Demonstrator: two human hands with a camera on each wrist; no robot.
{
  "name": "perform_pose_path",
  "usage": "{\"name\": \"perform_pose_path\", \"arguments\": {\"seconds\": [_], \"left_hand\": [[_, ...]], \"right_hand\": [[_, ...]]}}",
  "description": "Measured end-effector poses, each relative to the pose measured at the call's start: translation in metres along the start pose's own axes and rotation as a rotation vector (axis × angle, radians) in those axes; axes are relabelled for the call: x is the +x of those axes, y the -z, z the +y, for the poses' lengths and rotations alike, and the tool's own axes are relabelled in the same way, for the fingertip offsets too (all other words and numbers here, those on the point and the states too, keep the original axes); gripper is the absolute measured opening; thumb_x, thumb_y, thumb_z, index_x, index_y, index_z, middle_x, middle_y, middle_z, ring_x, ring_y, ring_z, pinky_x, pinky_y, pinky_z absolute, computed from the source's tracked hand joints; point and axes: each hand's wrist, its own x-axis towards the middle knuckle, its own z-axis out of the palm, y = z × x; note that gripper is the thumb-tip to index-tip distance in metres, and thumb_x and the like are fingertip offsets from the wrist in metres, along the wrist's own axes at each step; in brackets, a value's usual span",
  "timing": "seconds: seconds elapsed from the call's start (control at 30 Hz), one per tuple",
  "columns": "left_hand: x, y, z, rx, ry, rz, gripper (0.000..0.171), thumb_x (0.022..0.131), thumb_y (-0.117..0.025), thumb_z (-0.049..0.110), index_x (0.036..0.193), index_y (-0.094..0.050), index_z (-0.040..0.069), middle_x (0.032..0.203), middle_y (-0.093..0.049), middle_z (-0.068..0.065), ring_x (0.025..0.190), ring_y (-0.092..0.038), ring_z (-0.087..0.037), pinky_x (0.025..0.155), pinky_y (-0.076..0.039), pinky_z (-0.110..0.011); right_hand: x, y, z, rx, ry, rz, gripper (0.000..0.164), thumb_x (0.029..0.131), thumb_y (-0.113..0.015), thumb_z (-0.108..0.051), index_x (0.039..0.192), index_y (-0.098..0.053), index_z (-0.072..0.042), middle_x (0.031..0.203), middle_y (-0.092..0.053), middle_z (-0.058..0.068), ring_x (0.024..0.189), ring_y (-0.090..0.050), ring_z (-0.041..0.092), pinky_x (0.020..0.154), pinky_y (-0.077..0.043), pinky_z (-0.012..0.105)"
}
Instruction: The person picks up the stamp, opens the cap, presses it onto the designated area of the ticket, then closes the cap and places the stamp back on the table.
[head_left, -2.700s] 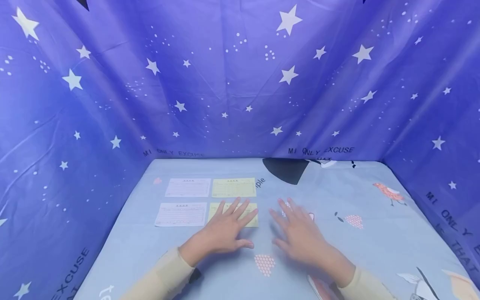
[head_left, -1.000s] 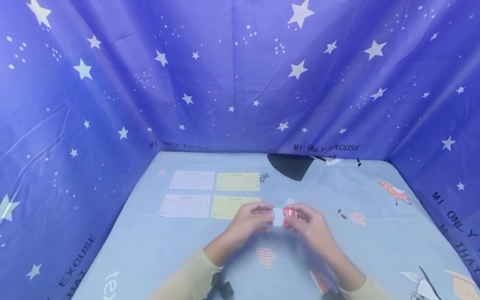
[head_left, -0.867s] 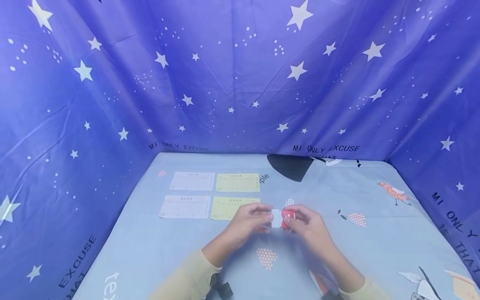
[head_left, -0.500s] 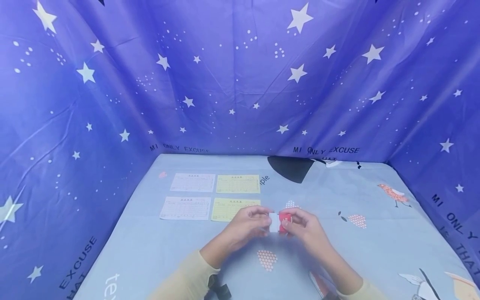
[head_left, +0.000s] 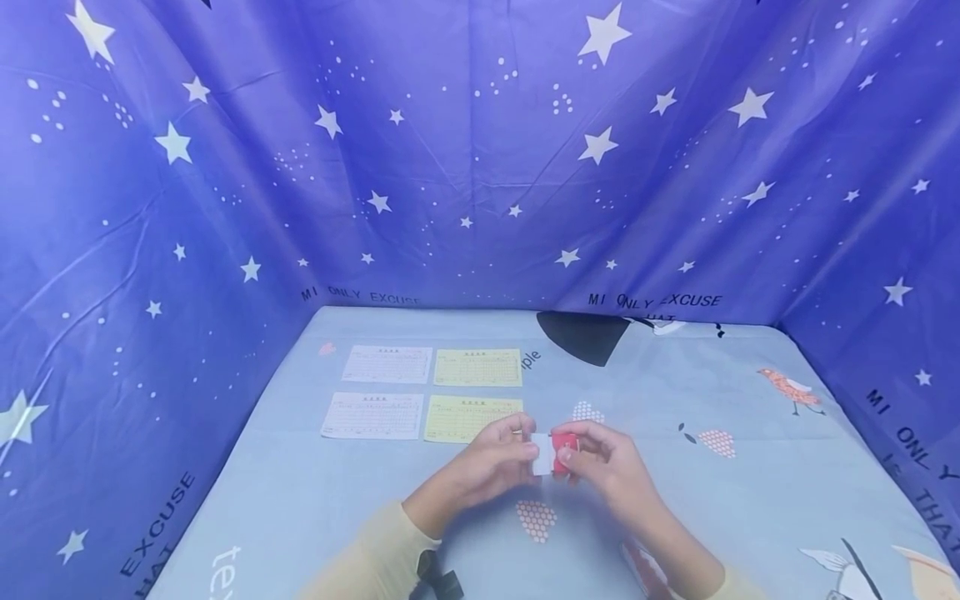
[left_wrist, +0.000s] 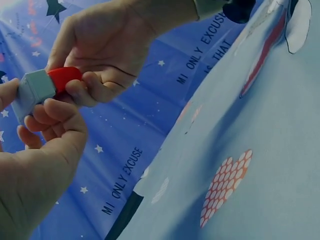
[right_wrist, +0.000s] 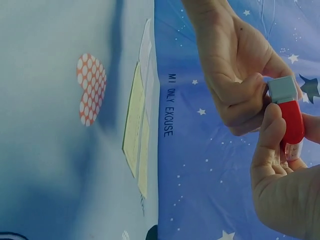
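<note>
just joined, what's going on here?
A person is holding a small two-part object above the light blue tablecloth. The left hand grips its pale part; the right hand pinches its red part. The two parts are together right now. On the cloth, two white slips and two yellow slips lie face up in a two-by-two layout, the near yellow one partly hidden by the left hand in the head view.
</note>
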Motion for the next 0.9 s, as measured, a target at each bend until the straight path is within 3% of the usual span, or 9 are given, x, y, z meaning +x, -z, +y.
{"name": "perform_pose_path", "arguments": {"seconds": [0.17,0.33,0.43,0.6,0.67,0.9], "left_hand": [[-0.002,-0.003,0.0,0.055,-0.032,0.04,0.015,0.092,-0.064,0.01,0.092,-0.05,0.016,0.092,-0.068,0.002,0.083,-0.066,-0.011,0.076,-0.054,-0.025],[-0.004,-0.005,-0.001,0.094,-0.038,0.093,0.016,0.09,-0.064,0.007,0.092,-0.05,0.014,0.09,-0.068,0.001,0.082,-0.068,-0.01,0.074,-0.055,-0.024],[-0.006,-0.003,-0.003,0.093,-0.062,0.139,0.014,0.09,-0.06,0.001,0.092,-0.053,0.013,0.091,-0.07,0.001,0.084,-0.069,-0.011,0.076,-0.058,-0.026],[-0.012,0.006,-0.002,0.113,-0.089,0.225,0.015,0.09,-0.058,-0.004,0.093,-0.059,0.011,0.085,-0.068,0.002,0.074,-0.064,-0.009,0.069,-0.056,-0.025],[-0.02,0.011,-0.001,0.169,-0.071,0.299,0.014,0.089,-0.061,-0.004,0.092,-0.06,0.01,0.08,-0.065,0.003,0.069,-0.059,-0.008,0.066,-0.053,-0.024],[-0.051,0.039,0.011,0.484,-0.044,0.643,0.018,0.083,-0.075,-0.003,0.096,-0.063,-0.005,0.086,-0.072,-0.01,0.073,-0.069,-0.017,0.068,-0.061,-0.036]], "right_hand": [[0.0,-0.003,0.0,-0.014,0.063,0.01,0.025,0.094,-0.063,0.001,0.117,-0.064,0.01,0.08,-0.072,0.012,0.069,-0.07,0.024,0.059,-0.058,0.035],[-0.001,-0.005,0.001,-0.007,0.07,0.027,0.024,0.091,-0.064,0.004,0.114,-0.065,0.012,0.08,-0.073,0.011,0.066,-0.07,0.018,0.058,-0.058,0.034],[-0.001,-0.004,0.001,-0.009,0.015,0.071,0.024,0.091,-0.065,0.005,0.114,-0.066,0.013,0.083,-0.073,0.011,0.067,-0.071,0.018,0.06,-0.059,0.035],[0.001,0.004,-0.002,-0.011,-0.121,0.129,0.026,0.092,-0.063,0.004,0.117,-0.065,0.013,0.087,-0.073,0.016,0.069,-0.072,0.024,0.065,-0.06,0.032],[0.003,0.005,0.0,-0.033,-0.151,0.127,0.027,0.093,-0.063,0.003,0.119,-0.065,0.011,0.089,-0.073,0.017,0.072,-0.073,0.024,0.067,-0.06,0.032],[-0.003,0.022,0.008,-0.165,-0.238,0.229,0.032,0.097,-0.066,-0.008,0.127,-0.064,0.002,0.098,-0.073,0.015,0.079,-0.072,0.018,0.072,-0.059,0.029]]}}
